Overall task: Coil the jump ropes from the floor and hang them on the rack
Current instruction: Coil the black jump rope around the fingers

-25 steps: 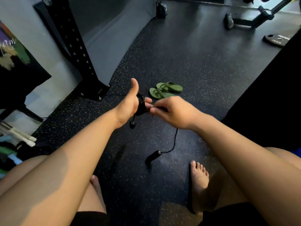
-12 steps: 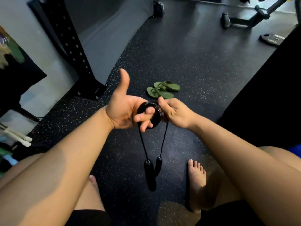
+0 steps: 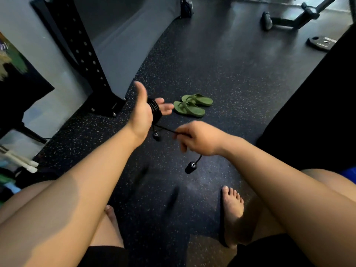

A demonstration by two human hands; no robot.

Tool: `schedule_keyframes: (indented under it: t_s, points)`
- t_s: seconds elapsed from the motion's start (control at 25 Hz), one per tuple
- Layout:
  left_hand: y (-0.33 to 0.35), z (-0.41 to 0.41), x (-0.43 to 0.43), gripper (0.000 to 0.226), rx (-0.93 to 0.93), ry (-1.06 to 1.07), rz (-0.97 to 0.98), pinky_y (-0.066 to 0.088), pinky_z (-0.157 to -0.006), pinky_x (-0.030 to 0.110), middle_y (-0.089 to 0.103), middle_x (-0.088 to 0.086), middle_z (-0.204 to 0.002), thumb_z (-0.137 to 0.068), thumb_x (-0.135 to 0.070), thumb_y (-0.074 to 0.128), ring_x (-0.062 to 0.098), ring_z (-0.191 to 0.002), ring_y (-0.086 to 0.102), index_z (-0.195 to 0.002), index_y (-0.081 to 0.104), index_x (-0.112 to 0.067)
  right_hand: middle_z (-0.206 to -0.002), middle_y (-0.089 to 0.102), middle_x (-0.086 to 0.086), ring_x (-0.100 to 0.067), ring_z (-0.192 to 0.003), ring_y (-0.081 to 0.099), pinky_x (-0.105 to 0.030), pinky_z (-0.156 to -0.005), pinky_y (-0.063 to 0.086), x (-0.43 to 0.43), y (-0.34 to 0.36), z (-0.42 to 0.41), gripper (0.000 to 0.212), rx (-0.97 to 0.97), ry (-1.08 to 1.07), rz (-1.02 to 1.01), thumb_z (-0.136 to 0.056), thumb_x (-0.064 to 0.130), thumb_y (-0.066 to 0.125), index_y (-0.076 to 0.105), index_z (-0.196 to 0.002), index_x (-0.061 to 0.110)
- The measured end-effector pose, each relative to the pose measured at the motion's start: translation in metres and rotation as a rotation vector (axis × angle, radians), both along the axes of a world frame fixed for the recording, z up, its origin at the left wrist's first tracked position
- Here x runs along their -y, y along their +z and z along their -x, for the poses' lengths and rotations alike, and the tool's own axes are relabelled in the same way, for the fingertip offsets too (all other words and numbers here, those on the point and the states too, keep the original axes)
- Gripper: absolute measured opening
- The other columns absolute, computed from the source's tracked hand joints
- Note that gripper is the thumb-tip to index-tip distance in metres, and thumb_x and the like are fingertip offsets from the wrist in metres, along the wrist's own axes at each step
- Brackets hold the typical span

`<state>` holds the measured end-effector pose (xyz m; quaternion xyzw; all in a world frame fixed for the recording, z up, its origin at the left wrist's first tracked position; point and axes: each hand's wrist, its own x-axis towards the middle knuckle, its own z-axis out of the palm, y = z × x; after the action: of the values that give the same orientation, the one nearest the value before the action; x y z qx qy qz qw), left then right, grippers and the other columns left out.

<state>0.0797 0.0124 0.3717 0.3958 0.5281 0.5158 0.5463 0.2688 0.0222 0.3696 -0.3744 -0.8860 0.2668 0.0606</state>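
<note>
A thin black jump rope (image 3: 155, 109) sits coiled around the straight fingers of the left hand (image 3: 143, 114), thumb raised. The right hand (image 3: 198, 138) pinches the free tail, which runs taut between them. Its black cylindrical handle (image 3: 190, 167) dangles above the speckled black rubber floor (image 3: 231, 83). The black perforated steel rack upright (image 3: 82, 54) stands beyond, on the left hand's side.
</note>
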Motion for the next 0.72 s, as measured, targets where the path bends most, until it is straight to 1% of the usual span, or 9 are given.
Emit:
schedule_keyframes:
  t_s: [0.08,0.12,0.16,0.24,0.32,0.44,0.52,0.6,0.72]
  points:
    - [-0.006,0.001,0.002,0.132,-0.347,-0.243,0.094,0.031,-0.118,0.05,0.078,0.012,-0.1,-0.041,-0.111,0.017,0.023,-0.109,0.071,-0.111,0.067,-0.011,-0.07,0.069,0.011,-0.003,-0.059,0.059,-0.016,-0.06,0.045,-0.005,0.012,-0.005,0.015,-0.128,0.0,-0.147,-0.095,0.02,0.059,0.074,-0.096,0.016]
    - [-0.006,0.001,0.004,0.131,-0.464,-0.376,0.131,0.028,-0.119,0.051,0.079,0.012,-0.095,-0.042,-0.111,0.013,0.023,-0.106,0.072,-0.103,0.071,-0.01,-0.068,0.065,0.014,0.0,-0.059,0.058,-0.015,-0.059,0.044,-0.007,0.015,-0.009,0.011,-0.185,0.001,-0.187,-0.094,0.023,0.065,0.075,-0.094,0.017]
    - [-0.003,0.001,0.007,0.13,-0.531,-0.49,0.165,0.027,-0.118,0.052,0.078,0.014,-0.089,-0.05,-0.109,0.006,0.024,-0.101,0.073,-0.095,0.073,-0.006,-0.068,0.063,0.015,0.001,-0.059,0.058,-0.016,-0.058,0.043,-0.011,0.016,-0.012,0.01,-0.241,-0.007,-0.191,-0.091,0.026,0.071,0.074,-0.092,0.016]
    - [0.008,0.0,0.01,0.125,-0.522,-0.628,0.23,0.038,-0.11,0.048,0.072,0.016,-0.072,-0.068,-0.095,-0.009,0.033,-0.086,0.074,-0.084,0.069,0.0,-0.068,0.061,0.013,-0.001,-0.057,0.055,-0.017,-0.057,0.041,-0.015,0.015,-0.018,0.021,-0.344,-0.054,-0.107,-0.083,0.03,0.08,0.068,-0.084,0.013]
    - [0.018,0.002,0.01,0.121,-0.356,-0.711,0.256,0.049,-0.094,0.044,0.06,0.013,-0.057,-0.071,-0.089,-0.017,0.037,-0.07,0.068,-0.077,0.065,0.0,-0.063,0.057,0.011,-0.003,-0.054,0.049,-0.022,-0.054,0.04,-0.018,0.013,-0.02,0.027,-0.425,-0.088,0.036,-0.083,0.032,0.08,0.061,-0.078,0.014]
    - [0.024,0.007,0.012,0.117,-0.077,-0.891,0.201,0.048,-0.09,0.046,0.046,0.005,-0.044,-0.057,-0.094,-0.014,0.03,-0.054,0.063,-0.069,0.059,-0.004,-0.059,0.05,0.003,-0.012,-0.053,0.045,-0.027,-0.049,0.036,-0.014,0.005,-0.015,0.02,-0.602,-0.125,0.489,-0.09,0.023,0.056,0.054,-0.075,0.01]
    - [0.027,0.007,0.017,0.113,0.114,-0.905,0.16,0.052,-0.084,0.038,0.042,0.0,-0.039,-0.049,-0.096,-0.01,0.026,-0.045,0.061,-0.065,0.057,-0.006,-0.061,0.048,-0.008,-0.017,-0.054,0.044,-0.03,-0.052,0.036,-0.01,-0.005,-0.015,0.019,-0.571,-0.13,0.649,-0.081,0.02,0.043,0.056,-0.072,0.009]
    - [0.034,0.012,0.018,0.112,0.308,-0.838,0.106,0.055,-0.078,0.034,0.043,-0.003,-0.037,-0.045,-0.097,-0.009,0.024,-0.041,0.06,-0.063,0.057,-0.009,-0.063,0.048,-0.012,-0.022,-0.057,0.044,-0.032,-0.056,0.038,-0.008,-0.015,-0.015,0.031,-0.477,-0.137,0.689,-0.081,0.035,0.044,0.059,-0.071,0.01]
    - [0.042,0.024,0.017,0.12,0.576,-0.742,0.009,0.054,-0.083,0.031,0.049,-0.008,-0.042,-0.045,-0.101,-0.01,0.019,-0.047,0.062,-0.073,0.063,-0.01,-0.062,0.051,-0.012,-0.028,-0.063,0.046,-0.039,-0.064,0.039,-0.007,-0.021,-0.014,0.072,-0.445,-0.187,0.631,-0.09,0.07,0.039,0.053,-0.069,0.003]
